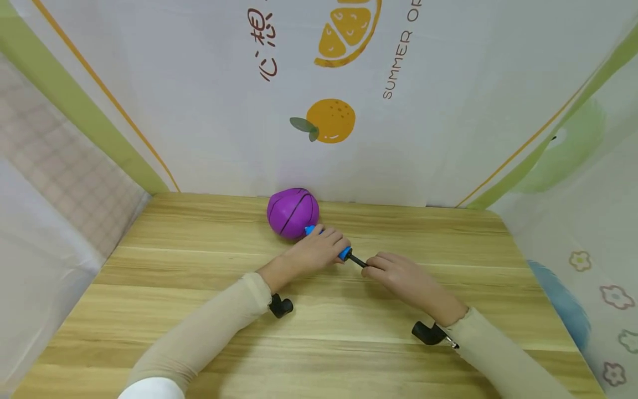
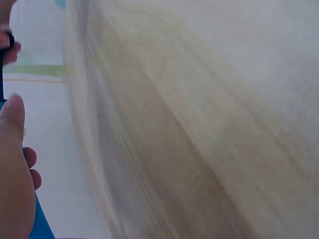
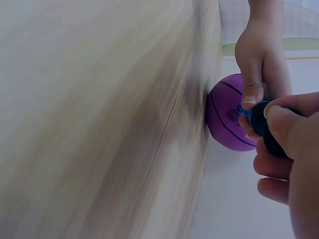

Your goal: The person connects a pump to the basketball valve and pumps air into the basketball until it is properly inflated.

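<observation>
Near the centre of the head view, a blue pump [image 1: 345, 254] is held slanting above the desk [image 1: 329, 354] between two hands. Its blue barrel is gripped by the left hand [image 1: 319, 249], whose fingers are wrapped over it. The far end of its black rod [image 1: 358, 260] is held by the right hand [image 1: 399, 277], toward the right of centre; at the right edge of the right wrist view, a dark handle [image 3: 274, 142] is seen pinched between thumb and fingers. A length of bare rod is left showing between the hands. Just up and left of the left hand, a purple ball [image 1: 291, 214] marked with black lines is set near the back edge of the desk. Part of the ball is overlapped by the pump's blue tip [image 1: 310, 229]; whether the ball is entered by it cannot be told. Both forearms are covered by beige sleeves [image 1: 209, 327], and a black fitting [image 1: 281, 306] is seen by the left wrist. Across the top of the frame, a white cloth [image 1: 209, 111] is printed with an orange [image 1: 331, 121].
</observation>
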A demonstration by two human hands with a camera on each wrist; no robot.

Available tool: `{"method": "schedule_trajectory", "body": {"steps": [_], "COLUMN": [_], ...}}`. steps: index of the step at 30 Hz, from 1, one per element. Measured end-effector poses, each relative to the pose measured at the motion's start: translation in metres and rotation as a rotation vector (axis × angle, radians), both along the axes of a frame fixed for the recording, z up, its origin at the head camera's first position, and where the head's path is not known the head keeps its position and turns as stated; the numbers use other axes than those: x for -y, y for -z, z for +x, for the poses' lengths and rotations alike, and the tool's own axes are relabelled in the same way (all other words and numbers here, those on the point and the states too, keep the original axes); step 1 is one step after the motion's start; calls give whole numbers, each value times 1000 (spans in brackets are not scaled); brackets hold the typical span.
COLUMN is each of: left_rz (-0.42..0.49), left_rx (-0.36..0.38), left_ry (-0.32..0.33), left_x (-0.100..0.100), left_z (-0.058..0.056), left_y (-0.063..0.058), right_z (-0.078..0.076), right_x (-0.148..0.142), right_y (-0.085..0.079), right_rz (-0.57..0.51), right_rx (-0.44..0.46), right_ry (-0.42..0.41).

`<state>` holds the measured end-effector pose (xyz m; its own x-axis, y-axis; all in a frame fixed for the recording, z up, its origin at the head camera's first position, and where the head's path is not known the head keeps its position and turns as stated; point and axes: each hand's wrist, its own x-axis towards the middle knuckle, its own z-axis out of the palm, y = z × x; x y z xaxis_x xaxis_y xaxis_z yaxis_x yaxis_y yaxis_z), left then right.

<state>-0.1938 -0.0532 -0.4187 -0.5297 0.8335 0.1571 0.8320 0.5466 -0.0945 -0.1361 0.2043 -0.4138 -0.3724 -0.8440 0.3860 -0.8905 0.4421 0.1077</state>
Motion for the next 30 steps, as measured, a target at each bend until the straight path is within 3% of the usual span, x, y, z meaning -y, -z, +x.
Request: {"method": "schedule_trajectory", "body": {"steps": [8,16,30], "left_rz": [-36,-17,5], "left_rx": [1,4,48], "left_ry": [15,57,15], "left_x": [-4,0,13], "left_z": [1,-5,-12], "left_y": [1,0,-4], "right_z": [-14,-15,20], "right_x": [17,15,-28], "right_y": [2,3,-7], "right_rz": [-22,-58,-63], "right_rx": [4,-25,-44], "right_ry": [-28,-52,-60]}}
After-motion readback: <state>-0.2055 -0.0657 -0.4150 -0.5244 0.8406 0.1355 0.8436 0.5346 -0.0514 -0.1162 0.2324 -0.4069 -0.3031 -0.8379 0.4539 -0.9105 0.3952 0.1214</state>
